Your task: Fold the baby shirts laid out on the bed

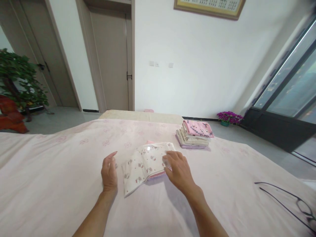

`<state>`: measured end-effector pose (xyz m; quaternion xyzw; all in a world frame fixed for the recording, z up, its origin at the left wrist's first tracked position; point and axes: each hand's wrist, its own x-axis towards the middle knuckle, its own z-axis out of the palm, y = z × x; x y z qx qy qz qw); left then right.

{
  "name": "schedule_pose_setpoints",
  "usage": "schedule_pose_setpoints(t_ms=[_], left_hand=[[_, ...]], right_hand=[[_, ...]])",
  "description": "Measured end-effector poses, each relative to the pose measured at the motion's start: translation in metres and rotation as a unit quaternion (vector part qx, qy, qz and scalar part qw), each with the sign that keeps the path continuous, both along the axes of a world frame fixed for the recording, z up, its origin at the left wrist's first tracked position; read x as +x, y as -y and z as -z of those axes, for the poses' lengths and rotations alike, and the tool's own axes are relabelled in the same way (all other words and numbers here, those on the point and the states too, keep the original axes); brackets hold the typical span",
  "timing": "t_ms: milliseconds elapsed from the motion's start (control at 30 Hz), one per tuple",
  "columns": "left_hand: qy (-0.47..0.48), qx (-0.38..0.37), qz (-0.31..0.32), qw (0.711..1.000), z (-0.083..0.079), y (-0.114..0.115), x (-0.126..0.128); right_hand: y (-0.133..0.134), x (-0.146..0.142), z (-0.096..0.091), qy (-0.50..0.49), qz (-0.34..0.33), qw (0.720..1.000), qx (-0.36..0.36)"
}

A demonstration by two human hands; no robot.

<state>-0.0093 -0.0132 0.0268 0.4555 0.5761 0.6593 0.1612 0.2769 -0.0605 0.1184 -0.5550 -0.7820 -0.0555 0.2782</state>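
A white cloth garment with small printed figures (143,163) lies in front of me, partly folded, its left flap spread on the bed cover. Pink and lilac fabric shows beneath its right part. My right hand (179,169) rests over the garment's right end, fingers extended and a little apart. To the left of the flap, apart from it, my left hand (109,172) is raised with the fingers loosely outstretched and nothing in them. Beyond my right hand sits a stack of folded clothes (194,140), topped by a pink printed piece (198,128).
The pale pink bed cover (74,171) spreads across the surface under my hands. Black-framed glasses (286,194) lie at the right. Purple flowers (229,117) stand on the floor near the window, and a leafy plant (19,77) at far left.
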Motion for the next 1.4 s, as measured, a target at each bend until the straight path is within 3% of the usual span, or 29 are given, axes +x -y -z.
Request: schedule_pose_setpoints(t_ms=[167,267,367,467,533,600,700,833,1000,1133,1267,1400], left_hand=[[-0.226,0.057,0.097,0.967,-0.005,0.009,0.018],[-0.315,0.063,0.150,0.935,-0.008,0.013,0.030],[-0.353,0.091,0.177,0.914,-0.011,0.019,0.038],[-0.339,0.127,0.181,0.914,-0.015,0.025,0.040],[-0.322,0.127,0.173,0.922,-0.016,0.026,0.039],[-0.301,0.112,0.159,0.934,-0.014,0.025,0.036],[-0.236,0.068,0.125,0.961,-0.008,0.020,0.029],[-0.177,0.047,0.126,0.975,-0.007,0.020,0.024],[-0.246,0.148,0.220,0.932,-0.029,0.033,0.032],[-0.307,0.186,0.266,0.895,-0.050,0.042,0.041],[-0.351,0.183,0.277,0.876,-0.061,0.048,0.052],[-0.407,0.111,0.263,0.867,-0.062,0.053,0.066]], right_hand=[[-0.004,0.001,0.004,0.082,0.062,0.994,-0.024],[-0.002,-0.005,0.001,0.048,0.045,0.997,-0.043],[0.008,-0.015,-0.012,-0.076,-0.047,0.993,-0.077],[0.020,-0.027,-0.026,-0.198,-0.215,0.938,-0.186],[0.023,-0.030,-0.030,-0.234,-0.261,0.908,-0.229],[0.020,-0.026,-0.026,-0.212,-0.213,0.936,-0.182],[0.009,-0.012,-0.014,-0.071,-0.095,0.990,-0.076],[-0.002,0.000,0.000,0.046,-0.043,0.996,-0.058],[-0.006,-0.001,0.001,0.056,-0.036,0.996,-0.065],[-0.007,0.001,0.001,0.053,-0.039,0.996,-0.055],[-0.007,-0.001,0.003,0.063,-0.019,0.997,-0.047],[-0.003,-0.008,-0.004,0.040,-0.021,0.998,-0.038]])
